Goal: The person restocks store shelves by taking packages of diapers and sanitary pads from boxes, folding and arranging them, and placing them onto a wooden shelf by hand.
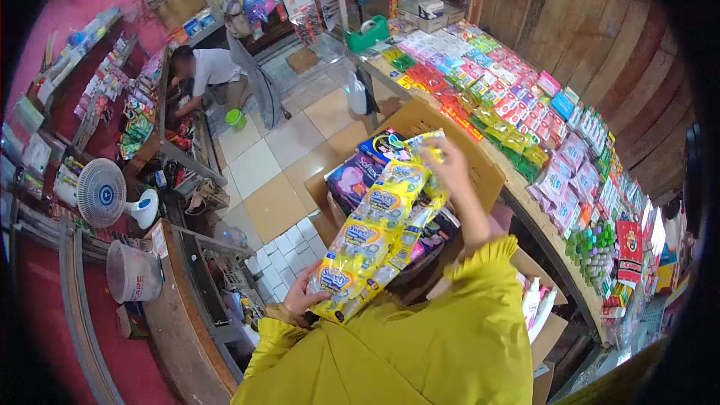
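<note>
Fingers of both hands are holding a strip of yellow Sweety packets (360,236), which is slanting across the middle. At the left, a white fan (101,193) is standing near a clear plastic tub (133,274) on a wooden counter (178,300). Beyond them, a person (217,71) is crouching beside a green pail (235,119). The left hand (303,295) is curling its fingers along the strip's lower end. Purple Softex packs (352,180) are lying under and beside the strip. The right hand (448,169) is bending its fingers over the upper end; its thumb's exact contact is unclear. A cardboard box (484,172) is standing just behind that hand. White bottles (531,300) are standing near the right sleeve, and rows of small packets (577,180) are covering a display table (559,274).
</note>
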{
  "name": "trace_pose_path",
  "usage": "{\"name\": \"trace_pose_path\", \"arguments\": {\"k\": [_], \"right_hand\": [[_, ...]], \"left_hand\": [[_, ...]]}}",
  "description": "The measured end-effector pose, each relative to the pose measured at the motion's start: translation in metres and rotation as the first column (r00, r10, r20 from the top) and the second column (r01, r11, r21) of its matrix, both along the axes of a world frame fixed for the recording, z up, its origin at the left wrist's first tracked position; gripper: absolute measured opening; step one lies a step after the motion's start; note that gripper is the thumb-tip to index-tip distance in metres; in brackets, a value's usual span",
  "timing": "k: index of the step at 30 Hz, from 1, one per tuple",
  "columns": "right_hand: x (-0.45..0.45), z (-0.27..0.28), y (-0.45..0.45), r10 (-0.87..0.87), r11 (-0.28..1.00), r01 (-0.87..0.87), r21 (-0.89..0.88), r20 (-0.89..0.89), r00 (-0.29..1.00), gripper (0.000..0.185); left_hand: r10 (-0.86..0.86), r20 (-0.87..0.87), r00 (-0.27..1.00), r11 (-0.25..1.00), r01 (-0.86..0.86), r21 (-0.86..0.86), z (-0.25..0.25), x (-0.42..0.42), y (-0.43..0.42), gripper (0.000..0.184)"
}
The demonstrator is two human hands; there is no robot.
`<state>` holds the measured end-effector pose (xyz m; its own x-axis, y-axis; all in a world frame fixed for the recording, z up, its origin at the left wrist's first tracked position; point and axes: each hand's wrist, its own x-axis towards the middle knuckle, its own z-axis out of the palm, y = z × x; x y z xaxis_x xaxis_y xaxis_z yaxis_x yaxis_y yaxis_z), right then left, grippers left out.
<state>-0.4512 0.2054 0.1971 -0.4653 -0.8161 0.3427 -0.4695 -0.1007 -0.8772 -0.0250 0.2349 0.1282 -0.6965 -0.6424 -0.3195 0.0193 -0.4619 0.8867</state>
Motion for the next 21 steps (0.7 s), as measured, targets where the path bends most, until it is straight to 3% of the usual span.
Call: {"name": "trace_pose_path", "arguments": {"k": [1,3,5,8,9,11,12,15,18,21], "right_hand": [[-0.040,-0.032,-0.020,-0.196,0.975,0.219,0.038,-0.309,0.931,0.032],[-0.092,-0.095,-0.043,-0.227,0.941,0.296,0.166,-0.341,0.912,0.036],[-0.115,-0.138,-0.056,-0.189,0.904,0.217,0.368,-0.110,0.976,0.045],[-0.113,-0.157,-0.053,-0.001,0.935,0.081,0.346,-0.224,0.975,0.043],[-0.112,-0.161,-0.054,0.068,0.891,0.037,0.452,-0.214,0.975,0.041],[-0.112,-0.156,-0.062,0.199,0.769,-0.043,0.638,-0.175,0.964,0.038],[-0.108,-0.148,-0.062,0.189,0.741,-0.095,0.664,-0.070,0.980,0.033],[-0.100,-0.142,-0.069,0.116,0.727,-0.210,0.654,0.184,0.976,0.047],[-0.076,-0.115,-0.073,0.041,0.709,-0.083,0.700,0.076,0.996,0.066],[-0.036,-0.056,-0.066,0.206,0.624,-0.051,0.780,-0.102,0.973,0.069]], "left_hand": [[0.003,0.012,1.000,1.000,-0.002,-0.011,-0.001,-0.002,0.000,0.087],[0.015,0.040,0.999,0.999,-0.013,-0.034,-0.010,0.000,0.005,0.086],[0.024,0.042,0.999,0.997,-0.021,-0.071,-0.020,0.002,0.005,0.086],[0.047,0.039,0.998,0.998,-0.046,-0.030,-0.009,-0.004,0.010,0.084],[0.052,0.037,0.998,0.999,-0.052,-0.001,-0.009,-0.004,0.012,0.084],[0.062,0.028,0.998,0.997,-0.063,0.051,-0.008,-0.006,0.013,0.084],[0.056,0.021,0.998,0.998,-0.056,0.010,-0.009,-0.006,0.013,0.084],[0.034,0.071,0.997,0.999,-0.033,-0.015,-0.008,-0.007,0.013,0.084],[0.061,0.024,0.998,0.998,-0.062,0.026,-0.012,-0.007,0.014,0.085],[0.083,0.026,0.996,0.996,-0.084,0.041,-0.006,-0.013,0.015,0.086]]}}
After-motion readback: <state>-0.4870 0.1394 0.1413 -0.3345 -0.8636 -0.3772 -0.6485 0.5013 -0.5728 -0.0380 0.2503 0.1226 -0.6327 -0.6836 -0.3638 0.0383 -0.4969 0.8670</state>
